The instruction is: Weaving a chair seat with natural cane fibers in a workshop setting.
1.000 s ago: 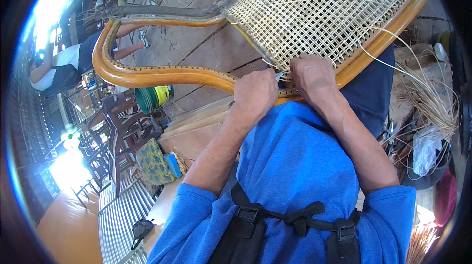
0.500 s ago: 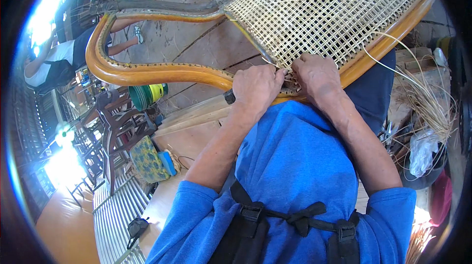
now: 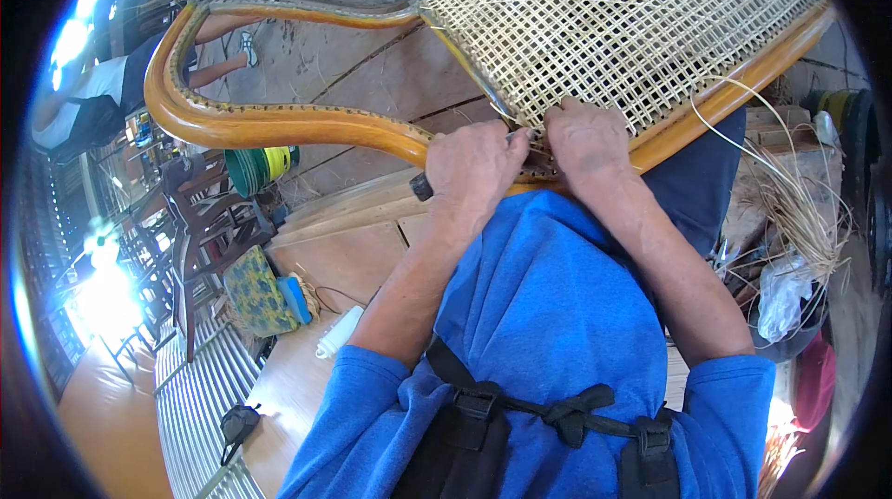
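Observation:
A wooden chair frame point(image 3: 297, 124) with a curved, varnished rail lies across my lap. Pale woven cane point(image 3: 613, 25) fills its seat in an open grid. My left hand point(image 3: 472, 164) is closed around a dark-handled tool point(image 3: 421, 187); the handle's end sticks out below the palm and its tip points toward the corner of the weave. My right hand point(image 3: 590, 144) is closed at that same corner, knuckles up, pressing on the cane's edge. Its fingertips are hidden, so any strand in them cannot be made out. Small holes line the frame's inner edge.
A loose cane strand point(image 3: 757, 93) arcs from the right rail to a bundle of cane strips point(image 3: 818, 243). Beside it lies a clear plastic bag point(image 3: 782, 299). Stacked dark chairs point(image 3: 200, 229), a green-and-yellow container point(image 3: 260, 169) and a white bottle point(image 3: 340, 332) are on the left. Another person stands far left.
Both hands stay at the weave's corner. My left hand has tilted a little, and more of the tool's handle shows. The view has shifted slightly, bringing the white bottle into sight.

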### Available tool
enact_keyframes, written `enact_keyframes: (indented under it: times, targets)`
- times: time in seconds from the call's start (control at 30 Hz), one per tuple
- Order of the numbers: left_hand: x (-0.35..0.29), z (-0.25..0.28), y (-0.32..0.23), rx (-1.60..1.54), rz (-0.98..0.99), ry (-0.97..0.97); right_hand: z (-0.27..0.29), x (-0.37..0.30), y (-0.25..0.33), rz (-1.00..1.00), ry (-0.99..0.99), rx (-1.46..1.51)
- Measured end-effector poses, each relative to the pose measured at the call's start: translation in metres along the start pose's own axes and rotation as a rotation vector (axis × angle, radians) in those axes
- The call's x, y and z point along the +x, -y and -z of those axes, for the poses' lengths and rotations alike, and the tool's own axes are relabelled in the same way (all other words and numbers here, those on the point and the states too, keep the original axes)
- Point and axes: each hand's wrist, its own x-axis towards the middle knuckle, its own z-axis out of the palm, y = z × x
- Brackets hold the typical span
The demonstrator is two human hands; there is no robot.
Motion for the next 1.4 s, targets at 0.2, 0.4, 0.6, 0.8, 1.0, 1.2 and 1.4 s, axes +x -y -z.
enact_keyframes:
  times: [0.2,0.4,0.6,0.8,1.0,1.2,1.4]
  targets:
    - [0.001,0.010,0.005,-0.044,0.060,0.010,-0.003,-0.001,-0.009,-0.010,0.056,0.109]
    - [0.003,0.016,0.010,-0.057,0.058,0.051,0.002,-0.001,-0.005,-0.054,-0.008,0.195]
    - [0.004,0.011,0.013,-0.231,0.009,0.085,0.046,-0.049,-0.066,-0.271,-0.194,0.577]
    - [0.016,0.008,0.013,-0.397,-0.005,0.254,0.047,-0.076,-0.051,-0.213,-0.067,0.254]
    - [0.014,0.005,0.012,-0.403,-0.012,0.164,0.048,-0.062,-0.032,-0.257,0.085,0.117]
    - [0.010,0.003,0.007,-0.358,0.013,0.141,0.047,-0.059,-0.028,-0.185,0.099,-0.003]
    - [0.009,0.002,0.004,-0.329,-0.066,0.048,0.044,-0.050,-0.027,-0.144,0.058,0.043]
